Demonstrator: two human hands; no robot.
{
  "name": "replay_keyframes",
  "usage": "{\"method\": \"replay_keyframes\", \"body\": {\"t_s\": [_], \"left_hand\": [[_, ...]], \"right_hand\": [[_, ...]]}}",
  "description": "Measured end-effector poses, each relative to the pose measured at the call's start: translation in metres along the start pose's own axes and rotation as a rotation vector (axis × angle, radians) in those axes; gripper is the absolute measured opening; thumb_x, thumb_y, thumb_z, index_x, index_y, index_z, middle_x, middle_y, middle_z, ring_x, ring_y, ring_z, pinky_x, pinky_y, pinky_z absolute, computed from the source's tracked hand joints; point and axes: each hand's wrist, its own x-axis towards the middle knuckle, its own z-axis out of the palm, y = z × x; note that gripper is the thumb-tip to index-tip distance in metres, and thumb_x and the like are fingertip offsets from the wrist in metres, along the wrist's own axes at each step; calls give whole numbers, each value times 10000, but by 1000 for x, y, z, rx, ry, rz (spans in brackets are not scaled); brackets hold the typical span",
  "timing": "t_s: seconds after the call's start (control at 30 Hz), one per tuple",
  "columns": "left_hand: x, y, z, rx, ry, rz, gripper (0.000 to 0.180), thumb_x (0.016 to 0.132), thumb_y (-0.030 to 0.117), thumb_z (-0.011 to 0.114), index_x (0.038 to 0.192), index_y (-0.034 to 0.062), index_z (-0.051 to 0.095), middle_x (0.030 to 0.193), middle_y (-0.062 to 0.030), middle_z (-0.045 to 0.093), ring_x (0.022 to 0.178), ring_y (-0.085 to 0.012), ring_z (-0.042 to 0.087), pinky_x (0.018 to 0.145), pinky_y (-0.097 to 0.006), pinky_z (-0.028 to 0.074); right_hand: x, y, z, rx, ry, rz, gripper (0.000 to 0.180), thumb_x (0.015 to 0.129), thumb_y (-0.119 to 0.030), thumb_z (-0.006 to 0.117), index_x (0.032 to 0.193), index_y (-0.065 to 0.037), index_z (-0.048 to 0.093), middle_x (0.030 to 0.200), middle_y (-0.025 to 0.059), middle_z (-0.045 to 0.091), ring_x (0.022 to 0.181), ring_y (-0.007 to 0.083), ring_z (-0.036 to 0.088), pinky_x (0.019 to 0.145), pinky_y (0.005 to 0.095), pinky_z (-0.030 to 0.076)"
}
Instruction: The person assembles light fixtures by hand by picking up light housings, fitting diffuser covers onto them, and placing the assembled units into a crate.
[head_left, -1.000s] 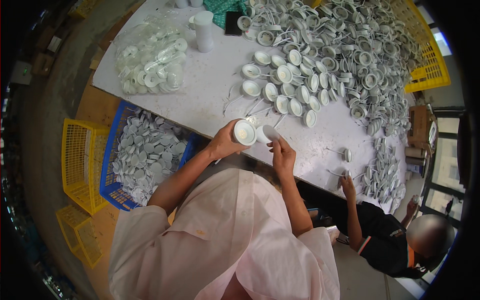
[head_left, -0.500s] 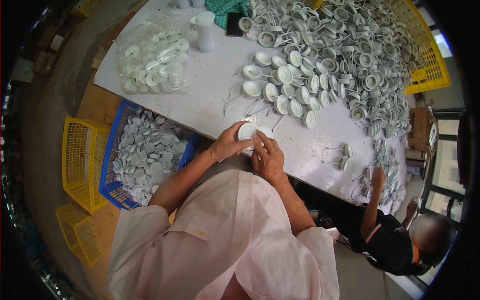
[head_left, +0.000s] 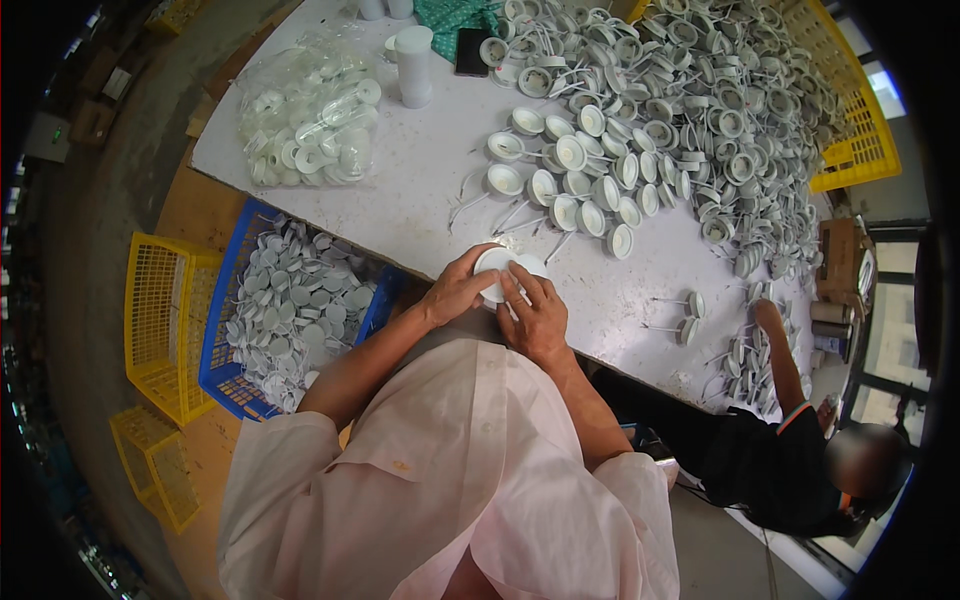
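Note:
Just off the table's near edge, my left hand (head_left: 458,289) is closed on the rim of a round white downlight (head_left: 491,262), its smooth face turned up. My right hand (head_left: 537,318) grips the same piece from the other side, thumb and fingertips bent against its edge. A second white disc (head_left: 533,265) shows behind my right fingers; whether that hand holds it too, I cannot tell. Beyond my hands, several white cup-shaped lamp housings (head_left: 570,153) with trailing wires lie on the white table (head_left: 430,165).
A big heap of lamp housings (head_left: 690,85) covers the far right. A clear bag of white discs (head_left: 310,125), a stack of white discs (head_left: 413,70) and a dark phone (head_left: 471,52) lie far left. Left below stands a blue crate (head_left: 222,300) of finished-looking discs; a co-worker (head_left: 790,460) sits right.
My hands stay at the same spot, with the right fingers shifting slightly on the downlight. The co-worker's arm has reached farther forward over the lamps at the right.

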Motion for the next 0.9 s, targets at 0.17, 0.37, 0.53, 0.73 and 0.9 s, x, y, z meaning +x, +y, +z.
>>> {"method": "replay_keyframes", "body": {"t_s": [0.17, 0.37, 0.53, 0.73, 0.9], "left_hand": [[2, -2, -1, 8, 37, -49, 359, 916, 227, 479, 1249, 93, 479, 984, 0, 581, 765, -44, 517, 516, -181, 410], [-1, 11, 4, 50, 58, 12, 331, 910, 184, 493, 1220, 66, 502, 1022, -28, 591, 843, -69, 541, 632, -204, 473], [7, -7, 5, -44, 67, 129, 322, 885, 106, 517, 1193, 13, 504, 1029, -55, 592, 907, -112, 549, 797, -252, 472], [8, -12, 3, -38, 98, 102, 311, 871, 76, 515, 1173, 1, 512, 1028, -67, 592, 920, -116, 549, 815, -259, 471], [6, -27, -10, -118, 135, 132, 301, 864, 86, 526, 1156, 11, 529, 1008, -57, 593, 907, -107, 540, 804, -247, 459]], "right_hand": [[1, 1, 1, -11, 17, -23, 540, 624, -38, 697, 1148, -70, 570, 1185, 116, 537, 849, 296, 571, 694, 348, 505], [2, -1, -4, -67, 24, -60, 505, 605, -31, 704, 1098, -71, 603, 1159, 96, 562, 822, 266, 578, 685, 336, 508], [2, -2, -9, -122, 27, -77, 467, 594, -30, 702, 1054, -74, 630, 1130, 70, 586, 818, 240, 579, 678, 325, 508], [0, 1, -6, -148, -11, -115, 436, 613, -44, 689, 1045, -82, 637, 1123, 53, 591, 814, 226, 574, 676, 315, 496], [4, -4, 5, -55, -33, -129, 428, 628, -35, 685, 1049, -90, 636, 1088, 75, 597, 825, 236, 578, 677, 319, 496]]}}
